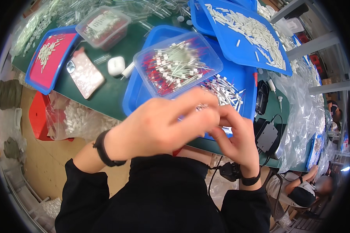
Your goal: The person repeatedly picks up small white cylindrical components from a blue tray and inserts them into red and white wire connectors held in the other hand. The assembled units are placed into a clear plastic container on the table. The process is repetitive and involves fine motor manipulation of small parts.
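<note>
My left hand [159, 120] and my right hand [239, 139] meet over the near edge of the blue tray [248, 79]. The fingers of both are bent and pressed together at the tips. Anything between them is hidden, and the left fingers are smeared by motion. Just beyond my hands, a clear plastic box [143, 73] holds many thin sticks [179, 68] with white ends and some red parts. More thin white-and-silver pieces [227, 93] lie loose in the blue tray, right of the box.
Another blue tray [231, 48] with short white tubes overlaps at the back right. A phone [83, 75], white rounded case [116, 66], pink-lined tray [62, 46] and second clear box [122, 33] stand left. Clear plastic bags [299, 101] lie right. A co-worker [303, 190] sits far right.
</note>
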Tool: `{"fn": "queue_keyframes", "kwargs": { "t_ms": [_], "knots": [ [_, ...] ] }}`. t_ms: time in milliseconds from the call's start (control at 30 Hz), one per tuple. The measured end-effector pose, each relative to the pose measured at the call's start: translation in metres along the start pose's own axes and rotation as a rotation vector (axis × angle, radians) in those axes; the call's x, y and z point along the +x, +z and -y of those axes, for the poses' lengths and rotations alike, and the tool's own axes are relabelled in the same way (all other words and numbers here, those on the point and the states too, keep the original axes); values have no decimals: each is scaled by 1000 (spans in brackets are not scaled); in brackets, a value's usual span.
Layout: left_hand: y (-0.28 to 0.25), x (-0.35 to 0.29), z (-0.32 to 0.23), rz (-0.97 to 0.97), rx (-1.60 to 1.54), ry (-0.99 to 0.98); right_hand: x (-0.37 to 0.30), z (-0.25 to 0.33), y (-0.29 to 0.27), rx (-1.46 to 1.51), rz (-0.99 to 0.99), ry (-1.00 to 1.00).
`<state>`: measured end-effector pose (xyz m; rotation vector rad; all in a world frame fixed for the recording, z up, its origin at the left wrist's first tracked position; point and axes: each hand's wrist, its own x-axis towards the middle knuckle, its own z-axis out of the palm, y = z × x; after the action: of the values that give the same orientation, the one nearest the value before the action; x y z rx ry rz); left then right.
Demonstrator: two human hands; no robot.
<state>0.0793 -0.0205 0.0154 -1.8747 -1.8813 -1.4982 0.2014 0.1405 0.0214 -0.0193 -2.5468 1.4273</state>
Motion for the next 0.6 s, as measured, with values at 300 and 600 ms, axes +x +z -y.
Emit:
{"fn": "queue_keyframes", "kwargs": {
  "t_ms": [300,600],
  "knots": [
    [-19,23,85,485,438,-352,48,-31,-62,-602,-376,-95],
    [0,20,95,585,587,-400,148,-93,-82,-845,-233,284]
  ]
}}
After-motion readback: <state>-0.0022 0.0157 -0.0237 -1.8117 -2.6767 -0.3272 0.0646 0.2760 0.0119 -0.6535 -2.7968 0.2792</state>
